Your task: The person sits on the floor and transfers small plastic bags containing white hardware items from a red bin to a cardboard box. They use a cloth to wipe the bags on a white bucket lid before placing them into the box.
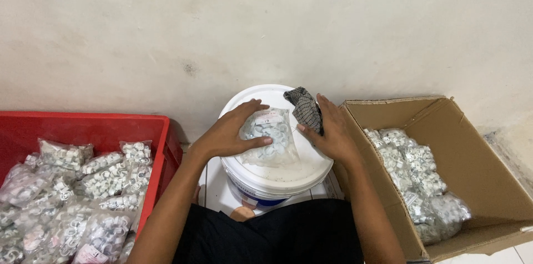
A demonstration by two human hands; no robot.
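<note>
Black garment at lap, nearest camera. Just beyond, white lidded bucket (277, 178) used as work surface. Clear bag of small white clips (270, 137) laid flat on lid. Left hand (230, 131) laid over bag's left edge, fingers curved, thumb pressed on top. Right hand (332, 131) at right edge, fingers flat, together, checked cloth (305, 108) beneath fingertips. Bag judged light, limp, slippery film; contents loose, shifting; better gripped at sealed top edge. Red crate (161, 131) left, cardboard box (477, 169) right, similar bags held in both. Wall behind.
</note>
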